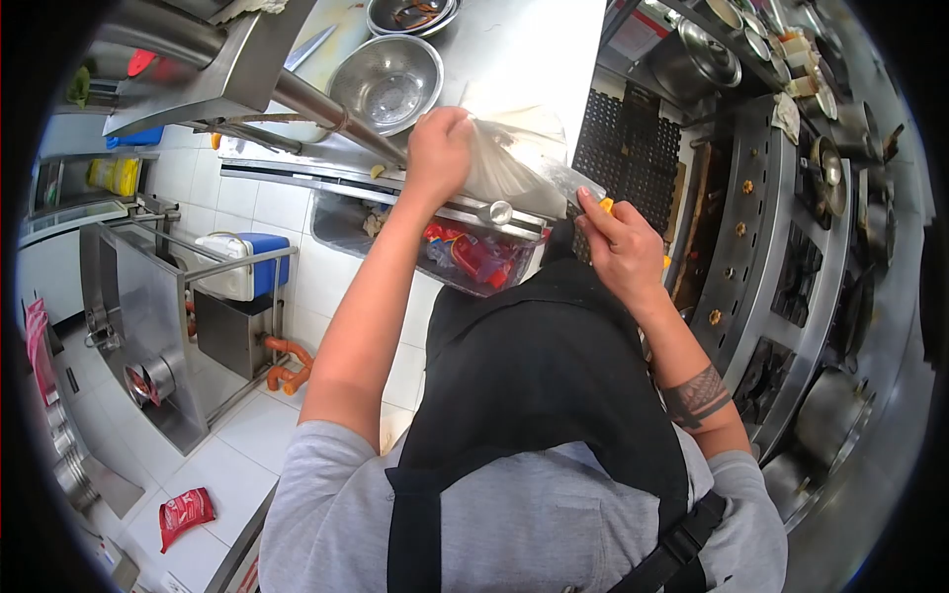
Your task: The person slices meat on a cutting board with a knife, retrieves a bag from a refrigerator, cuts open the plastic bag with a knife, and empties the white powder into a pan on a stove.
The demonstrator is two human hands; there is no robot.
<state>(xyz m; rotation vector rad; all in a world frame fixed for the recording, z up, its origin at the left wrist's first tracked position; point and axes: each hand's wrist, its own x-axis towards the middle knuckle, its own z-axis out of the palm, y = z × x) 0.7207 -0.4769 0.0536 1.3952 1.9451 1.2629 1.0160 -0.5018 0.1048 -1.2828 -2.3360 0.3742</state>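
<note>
Left hand pinched shut on left end of clear plastic bag, bag at worktop near edge. Right hand closed round yellow-handled knife, blade at bag's right side. Metal colander just beyond left hand.

Pretty bright shot overall, with washed-out glare on the steel counter at top center. Heavy fisheye though: stuff bends toward the sides, corners go black, and the far right edge looks kinda soft.
</note>
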